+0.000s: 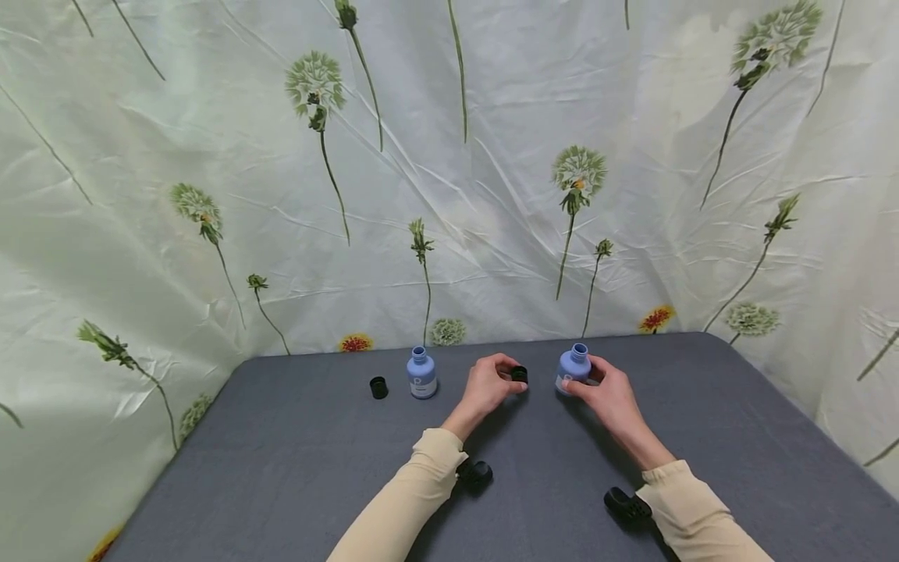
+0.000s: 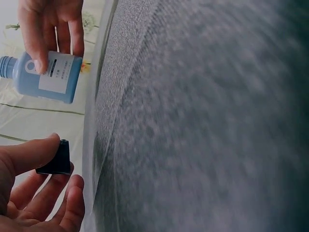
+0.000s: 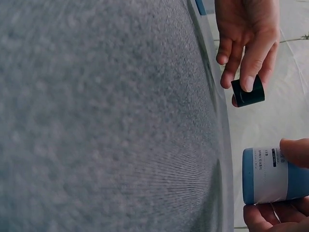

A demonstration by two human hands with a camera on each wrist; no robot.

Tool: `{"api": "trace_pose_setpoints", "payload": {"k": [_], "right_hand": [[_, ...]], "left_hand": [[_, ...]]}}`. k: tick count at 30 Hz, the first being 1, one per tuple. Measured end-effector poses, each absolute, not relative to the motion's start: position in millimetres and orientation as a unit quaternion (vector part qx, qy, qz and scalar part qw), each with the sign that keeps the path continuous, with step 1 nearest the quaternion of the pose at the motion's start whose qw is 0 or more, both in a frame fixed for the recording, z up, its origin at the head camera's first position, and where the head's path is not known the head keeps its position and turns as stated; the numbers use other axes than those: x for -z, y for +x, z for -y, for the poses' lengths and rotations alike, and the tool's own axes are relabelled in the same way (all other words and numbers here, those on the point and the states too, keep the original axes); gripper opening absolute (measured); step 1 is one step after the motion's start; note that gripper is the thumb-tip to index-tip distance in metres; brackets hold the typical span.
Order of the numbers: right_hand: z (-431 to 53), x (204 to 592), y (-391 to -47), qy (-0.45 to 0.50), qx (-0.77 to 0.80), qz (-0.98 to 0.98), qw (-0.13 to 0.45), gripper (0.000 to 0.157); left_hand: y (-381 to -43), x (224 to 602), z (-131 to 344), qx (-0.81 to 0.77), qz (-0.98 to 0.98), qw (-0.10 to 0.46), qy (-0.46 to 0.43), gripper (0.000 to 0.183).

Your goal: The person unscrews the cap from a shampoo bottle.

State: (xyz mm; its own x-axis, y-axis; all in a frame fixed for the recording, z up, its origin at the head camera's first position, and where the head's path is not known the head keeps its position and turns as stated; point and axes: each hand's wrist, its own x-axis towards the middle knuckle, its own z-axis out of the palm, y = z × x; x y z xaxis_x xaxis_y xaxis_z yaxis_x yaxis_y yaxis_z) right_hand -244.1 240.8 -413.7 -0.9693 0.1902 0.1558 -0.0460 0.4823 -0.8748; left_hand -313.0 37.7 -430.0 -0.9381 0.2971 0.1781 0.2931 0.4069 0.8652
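In the head view my left hand pinches a black bottle cap between thumb and fingers. To the right of it, my right hand grips a blue bottle with a white label. That bottle's threaded neck is bare and its body stands upright. The right wrist view shows the held bottle raised off the table, with the cap apart from it. A second blue bottle, also uncapped, stands to the left of my left hand, with another black cap beside it.
A grey cloth-covered table lies under everything. Behind it hangs a pale curtain printed with dandelions. Black devices sit at both wrists, the left one and the right one, near the beige sleeves.
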Motion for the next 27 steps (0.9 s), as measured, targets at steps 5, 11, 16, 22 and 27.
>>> {"api": "trace_pose_setpoints", "payload": {"k": [5, 11, 16, 22, 27], "right_hand": [[-241, 413, -251, -0.051, -0.516, 0.848, 0.108, 0.061], [-243, 414, -257, -0.062, -0.506, 0.855, 0.094, 0.063], [-246, 415, -260, -0.059, -0.503, 0.858, 0.091, 0.063], [-250, 417, -261, -0.052, -0.494, 0.862, 0.096, 0.064], [-252, 421, -259, -0.055, -0.492, 0.864, 0.092, 0.062]], "left_hand": [[-315, 430, -41, -0.517, -0.838, 0.006, 0.173, 0.029], [-318, 430, -44, -0.502, -0.847, 0.010, 0.174, 0.029], [-321, 429, -46, -0.482, -0.859, 0.014, 0.170, 0.029], [-323, 429, -49, -0.467, -0.866, 0.026, 0.178, 0.028], [-322, 429, -49, -0.457, -0.868, 0.034, 0.190, 0.026]]}}
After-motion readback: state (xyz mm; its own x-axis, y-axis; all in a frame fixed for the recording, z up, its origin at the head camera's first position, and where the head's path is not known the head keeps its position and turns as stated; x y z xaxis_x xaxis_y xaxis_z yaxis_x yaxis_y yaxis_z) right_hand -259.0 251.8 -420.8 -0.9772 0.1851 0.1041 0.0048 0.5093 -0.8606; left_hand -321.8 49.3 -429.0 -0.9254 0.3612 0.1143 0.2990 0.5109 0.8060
